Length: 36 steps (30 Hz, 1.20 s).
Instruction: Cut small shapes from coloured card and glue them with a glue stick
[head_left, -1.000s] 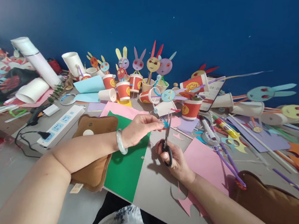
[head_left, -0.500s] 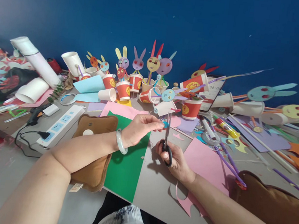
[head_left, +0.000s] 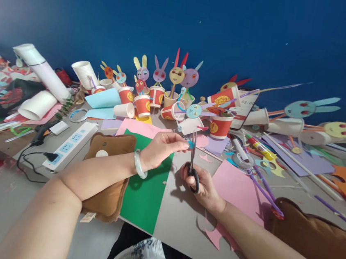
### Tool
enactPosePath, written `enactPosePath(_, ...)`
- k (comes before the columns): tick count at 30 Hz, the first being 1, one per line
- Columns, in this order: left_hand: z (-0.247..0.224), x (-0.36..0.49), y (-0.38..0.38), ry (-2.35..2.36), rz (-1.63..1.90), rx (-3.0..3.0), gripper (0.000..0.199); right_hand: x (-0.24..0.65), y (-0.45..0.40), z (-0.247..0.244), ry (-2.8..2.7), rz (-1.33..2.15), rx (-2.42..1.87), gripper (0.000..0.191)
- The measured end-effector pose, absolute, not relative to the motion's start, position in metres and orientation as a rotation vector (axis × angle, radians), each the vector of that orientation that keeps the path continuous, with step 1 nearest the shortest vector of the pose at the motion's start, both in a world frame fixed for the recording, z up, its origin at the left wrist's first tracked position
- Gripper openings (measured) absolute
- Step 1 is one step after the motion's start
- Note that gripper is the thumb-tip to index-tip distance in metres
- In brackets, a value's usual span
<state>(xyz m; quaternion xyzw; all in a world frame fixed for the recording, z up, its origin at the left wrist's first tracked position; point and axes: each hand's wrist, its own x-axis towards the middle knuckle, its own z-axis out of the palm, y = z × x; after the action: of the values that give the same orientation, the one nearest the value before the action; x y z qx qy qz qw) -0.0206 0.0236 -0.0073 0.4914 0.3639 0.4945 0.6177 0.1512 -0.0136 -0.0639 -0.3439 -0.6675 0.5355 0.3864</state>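
Between thumb and fingertips, my left hand [head_left: 162, 147] pinches a small piece of blue paper [head_left: 191, 144]. My right hand [head_left: 201, 186] grips a pair of scissors [head_left: 192, 164] by the black handles, blades pointing up and away from me. The blades stand right beside the blue paper, close to my left fingertips; whether they touch it I cannot tell. Under my left wrist lies a sheet of green paper [head_left: 144, 196], partly over a brown cushion [head_left: 104, 196]. A cut-out sheet of pink paper [head_left: 237, 194] lies beneath my right forearm.
Paper-cup rabbits with red cups [head_left: 142, 105] line the back by the blue wall. A white power strip [head_left: 70, 145] with a black cable sits at left. Tape, a glue stick [head_left: 262, 148], paper scraps and a second brown cushion [head_left: 312, 239] are on the right.
My hands stay in nearly the same place. The scissor blades look closer together than before, and the blue paper remains pinched in my left fingers.
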Motion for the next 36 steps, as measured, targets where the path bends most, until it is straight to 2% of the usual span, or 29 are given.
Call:
enactPosePath(30, -0.0032, -0.0224, 0.0243, 0.846, 1.202, 1.181, 0.014, 0.1516, -0.0135, -0.0599, -1.746, 1.338, -0.928, 0.056)
enactPosePath(36, -0.0004, -0.0237, 0.0219, 0.838, 1.184, 1.281, 0.029, 0.1515, -0.0139, -0.0584, -1.755, 1.337, -0.922, 0.056)
